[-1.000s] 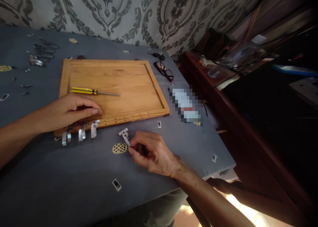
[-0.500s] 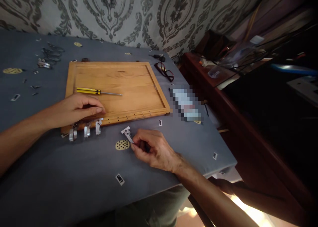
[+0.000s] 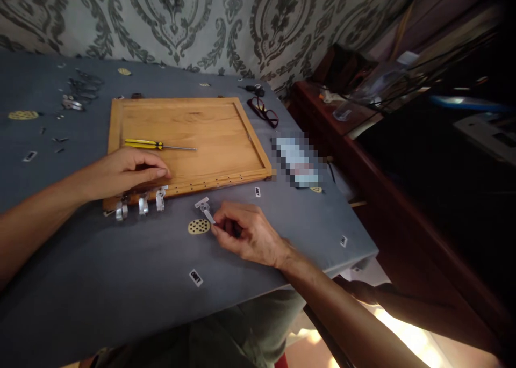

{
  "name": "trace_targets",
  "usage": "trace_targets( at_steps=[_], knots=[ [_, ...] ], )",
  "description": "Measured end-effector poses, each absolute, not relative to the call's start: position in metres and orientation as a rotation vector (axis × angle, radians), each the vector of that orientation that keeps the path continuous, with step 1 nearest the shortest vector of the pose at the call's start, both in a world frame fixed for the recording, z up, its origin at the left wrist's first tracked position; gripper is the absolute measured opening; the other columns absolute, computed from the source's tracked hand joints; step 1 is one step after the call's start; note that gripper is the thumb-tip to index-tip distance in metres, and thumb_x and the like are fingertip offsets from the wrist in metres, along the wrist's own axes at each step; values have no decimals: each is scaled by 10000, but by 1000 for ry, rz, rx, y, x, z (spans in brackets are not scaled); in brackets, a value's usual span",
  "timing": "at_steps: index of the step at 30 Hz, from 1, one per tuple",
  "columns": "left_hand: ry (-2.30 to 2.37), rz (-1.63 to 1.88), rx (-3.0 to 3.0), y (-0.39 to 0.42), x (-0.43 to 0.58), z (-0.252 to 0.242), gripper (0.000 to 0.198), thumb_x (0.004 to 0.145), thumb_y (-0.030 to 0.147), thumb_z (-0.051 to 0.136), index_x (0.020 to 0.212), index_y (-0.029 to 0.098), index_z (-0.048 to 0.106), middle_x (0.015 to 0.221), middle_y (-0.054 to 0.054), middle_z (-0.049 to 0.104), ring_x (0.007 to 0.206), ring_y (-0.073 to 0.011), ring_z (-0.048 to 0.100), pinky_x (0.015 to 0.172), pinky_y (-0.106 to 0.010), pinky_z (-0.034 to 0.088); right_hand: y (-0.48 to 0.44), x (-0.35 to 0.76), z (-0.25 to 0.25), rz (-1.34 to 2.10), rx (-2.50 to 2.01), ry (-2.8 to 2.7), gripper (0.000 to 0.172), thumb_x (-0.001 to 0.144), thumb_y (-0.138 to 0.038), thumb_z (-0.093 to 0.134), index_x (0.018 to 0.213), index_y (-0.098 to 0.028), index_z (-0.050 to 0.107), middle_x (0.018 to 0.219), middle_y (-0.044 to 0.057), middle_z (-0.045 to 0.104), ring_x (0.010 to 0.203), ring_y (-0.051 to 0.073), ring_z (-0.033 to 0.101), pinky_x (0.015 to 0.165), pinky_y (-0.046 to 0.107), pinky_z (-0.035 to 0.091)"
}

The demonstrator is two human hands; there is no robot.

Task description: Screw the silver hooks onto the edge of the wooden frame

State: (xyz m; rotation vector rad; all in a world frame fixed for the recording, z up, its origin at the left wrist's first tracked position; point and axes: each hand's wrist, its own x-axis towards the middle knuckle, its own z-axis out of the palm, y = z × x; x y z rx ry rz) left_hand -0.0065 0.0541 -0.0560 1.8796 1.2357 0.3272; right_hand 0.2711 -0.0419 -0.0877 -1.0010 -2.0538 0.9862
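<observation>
"What's at the far left?"
"Loose metal parts (image 3: 72,104) on the grey tablecloth (image 3: 133,282). Then the left hand (image 3: 137,169), loosely curled over the near edge of the wooden framed panel (image 3: 209,123) — whether it grips anything, I cannot tell."
"And beside it?"
"Three shiny metal brackets (image 3: 143,204) along that edge, below the hand, and a yellow-handled screwdriver (image 3: 143,144) lying on the panel."
"The right hand (image 3: 250,233)?"
"Just in front of the panel — thumb and fingers pinch a T-shaped metal bracket (image 3: 205,207) by its stem. Farther right, eyeglasses (image 3: 263,113) lie beside the panel."
</observation>
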Motion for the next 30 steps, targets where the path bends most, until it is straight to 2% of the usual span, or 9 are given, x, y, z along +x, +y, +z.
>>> trace_targets(
  at_steps=[3,17,26,30],
  knots=[
    [1217,320,1887,52,-4,-53,333,854,440,566,920,141,696,876,-44,731,746,-114,616,660,-191,468,-42,271,-87,1001,-1015,-2054,92,864,-216,580,773,-204,580,679,-40,543,541,71,469,496,226,382],
    [1134,390,1969,56,-5,-57,283,852,414,552,858,176,705,881,-21,734,790,-121,644,694,-204,475,-38,264,-81,965,-1089,-2044,132,877,-242,593,753,-199,602,646,-41,556,545,79,494,504,222,401],
    [1130,375,1994,59,-8,-61,335,859,446,532,871,157,701,791,-27,703,674,-115,582,632,-218,437,-29,254,-72,882,-1082,-2112,146,895,-258,579,764,-197,599,650,-29,569,555,84,517,517,230,406],
    [1125,344,2013,59,-8,-61,347,870,443,514,867,150,700,760,-29,686,635,-112,562,595,-218,417,-26,243,-71,979,-1124,-2030,146,872,-271,576,745,-198,579,629,-34,554,543,80,490,492,219,388]
  ],
)
